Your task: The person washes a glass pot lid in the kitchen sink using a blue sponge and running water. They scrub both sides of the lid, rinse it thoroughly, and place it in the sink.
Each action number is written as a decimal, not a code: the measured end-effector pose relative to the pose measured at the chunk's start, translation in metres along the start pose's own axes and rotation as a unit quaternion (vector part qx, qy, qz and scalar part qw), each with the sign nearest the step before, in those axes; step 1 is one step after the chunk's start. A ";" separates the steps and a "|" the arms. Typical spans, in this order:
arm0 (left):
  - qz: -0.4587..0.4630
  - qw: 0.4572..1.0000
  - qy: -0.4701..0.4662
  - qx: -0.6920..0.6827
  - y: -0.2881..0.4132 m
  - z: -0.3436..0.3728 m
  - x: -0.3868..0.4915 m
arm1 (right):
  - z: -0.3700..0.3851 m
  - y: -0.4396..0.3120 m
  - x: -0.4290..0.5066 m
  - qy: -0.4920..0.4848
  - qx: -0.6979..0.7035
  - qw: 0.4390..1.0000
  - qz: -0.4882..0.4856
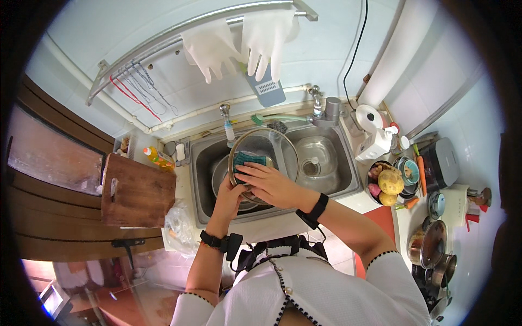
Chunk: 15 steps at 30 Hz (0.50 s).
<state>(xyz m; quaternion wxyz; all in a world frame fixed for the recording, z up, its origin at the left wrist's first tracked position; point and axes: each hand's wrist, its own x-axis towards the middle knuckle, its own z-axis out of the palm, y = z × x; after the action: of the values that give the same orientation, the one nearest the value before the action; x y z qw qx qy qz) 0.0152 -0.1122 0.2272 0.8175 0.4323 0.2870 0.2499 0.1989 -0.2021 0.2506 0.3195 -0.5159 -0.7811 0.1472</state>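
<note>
A round glass pot lid (285, 153) with a metal rim is tilted over the left basin of a double stainless steel sink (350, 179). My left hand (229, 197) grips the lid by its lower left rim. Under the fingers of my right hand (271, 185), a dark green scrubbing cloth or sponge (249, 159) lies pressed on the glass. Below the lid, partly hidden, a round metal pan or bowl (219, 176) sits in the left basin. The tap (226, 118) with a clear nozzle stands behind it.
A wooden cutting board (138, 191) and a bottle of yellow liquid (159, 158) stand left of the sink. A green-bristled brush (281, 117) lies along the back ledge. Right are a white pump bottle (375, 143), a bowl of potatoes (390, 182) and lidded pots (428, 244). Rubber gloves (267, 40) hang above.
</note>
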 end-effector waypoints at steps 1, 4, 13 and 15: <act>-0.001 1.000 -0.002 0.000 0.001 0.001 0.000 | 0.000 0.002 0.000 0.028 -0.029 0.999 0.009; -0.003 1.000 -0.011 -0.025 0.004 0.011 -0.005 | -0.003 0.015 0.005 0.089 -0.136 0.982 0.094; 0.060 0.996 0.067 0.022 0.004 0.019 -0.003 | 0.020 0.016 -0.024 0.140 -0.194 0.927 0.290; 0.071 0.995 0.069 0.034 0.002 0.017 -0.005 | 0.030 0.011 -0.030 0.112 -0.146 0.927 0.328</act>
<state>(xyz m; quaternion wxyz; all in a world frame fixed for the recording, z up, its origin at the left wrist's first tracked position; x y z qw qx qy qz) 0.0225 -0.1238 0.2381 0.7612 0.4605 0.3194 0.3264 0.1953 -0.2219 0.2114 0.2603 -0.7972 -0.5402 0.0695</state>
